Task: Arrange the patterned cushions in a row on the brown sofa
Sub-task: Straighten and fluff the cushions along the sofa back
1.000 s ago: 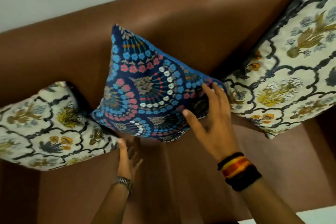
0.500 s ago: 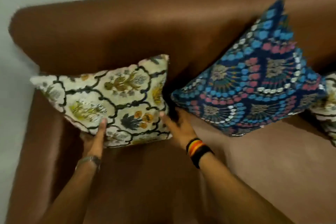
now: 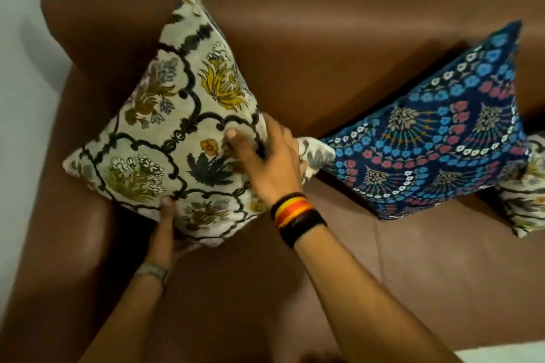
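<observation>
**Setting the cream floral cushion on its corner, left end of the sofa**

Start with your grip. Your right hand (image 3: pixel 267 162) is closed over the right-hand corner of the cream floral cushion (image 3: pixel 165 132), thumb pressed on the front face and fingers wrapped round the edge, so a bit of fabric bunches out past your knuckles. Your left hand (image 3: pixel 165 230) is underneath at the bottom corner, thumb on the front; I can't tell what the fingers behind are doing.

The cushion sits left of centre in the frame, tipped up like a diamond, top corner against the backrest of the brown sofa (image 3: pixel 339 38). The blue patterned cushion (image 3: pixel 436 138) is right beside it at centre right, same diamond tilt, its left tip just touching the fabric by your right hand. A second cream cushion (image 3: pixel 528 194) peeks in at the right edge.

To do this bit well, I'd say: match the blue one's tilt, press the back into the backrest so it doesn't slump forward, and let the squeezed corner go gently so it puffs back out.
</observation>
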Demonstrator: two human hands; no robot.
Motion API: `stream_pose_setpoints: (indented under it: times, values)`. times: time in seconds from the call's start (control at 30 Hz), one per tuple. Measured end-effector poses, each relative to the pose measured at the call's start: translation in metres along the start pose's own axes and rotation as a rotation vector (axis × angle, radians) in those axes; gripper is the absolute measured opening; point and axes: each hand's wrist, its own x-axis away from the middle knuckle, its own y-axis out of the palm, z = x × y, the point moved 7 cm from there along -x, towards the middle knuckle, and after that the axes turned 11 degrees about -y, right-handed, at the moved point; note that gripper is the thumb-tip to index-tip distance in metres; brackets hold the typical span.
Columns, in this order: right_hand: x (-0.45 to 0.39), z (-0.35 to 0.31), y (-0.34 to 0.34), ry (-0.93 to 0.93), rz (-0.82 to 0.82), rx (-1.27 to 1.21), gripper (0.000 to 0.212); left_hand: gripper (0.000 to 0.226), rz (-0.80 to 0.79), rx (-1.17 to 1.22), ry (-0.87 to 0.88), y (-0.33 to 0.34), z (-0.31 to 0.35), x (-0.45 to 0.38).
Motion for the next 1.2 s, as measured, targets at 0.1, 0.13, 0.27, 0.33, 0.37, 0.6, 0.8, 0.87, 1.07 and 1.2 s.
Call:
stream_pose_setpoints:
  times: [0.1,0.13,0.27,0.33,0.37,0.6,0.8,0.87,1.07,1.2]
  values:
    - [-0.028,0.013,-0.008,0.004,-0.022,0.015,0.085,0.133,-0.078,0.027,-0.007,0.035,0.000,0.003]
    - [-0.033,0.018,-0.010,0.004,-0.045,0.012,0.088,0.142,-0.077,0.041,-0.004,0.041,0.000,0.004]
    - [-0.031,0.019,-0.019,-0.056,-0.028,0.038,0.086,0.149,-0.112,0.114,-0.076,0.064,-0.025,0.014]
    - [-0.029,0.017,-0.025,-0.075,0.007,0.078,0.085,0.152,-0.148,0.178,-0.131,0.080,-0.037,0.020]
    - [-0.030,0.018,-0.024,-0.071,-0.001,0.089,0.085,0.155,-0.143,0.215,-0.150,0.084,-0.041,0.021]
    - [-0.016,0.021,-0.050,-0.099,-0.112,0.067,0.080,0.156,-0.087,0.270,-0.095,0.080,-0.039,0.017]
    - [0.045,0.063,-0.189,-0.110,0.250,0.145,0.064,0.126,-0.028,0.153,-0.172,0.080,-0.078,0.033]
    - [0.061,0.092,-0.248,-0.085,0.390,0.226,0.061,0.093,-0.048,0.039,-0.272,0.108,-0.104,0.043]
    - [0.040,0.164,-0.365,0.112,0.395,0.265,0.102,0.106,-0.217,-0.179,-0.176,0.248,-0.122,0.072]
    - [0.004,0.208,-0.388,0.167,0.204,0.268,0.117,0.133,-0.232,-0.102,-0.057,0.330,-0.087,0.074]
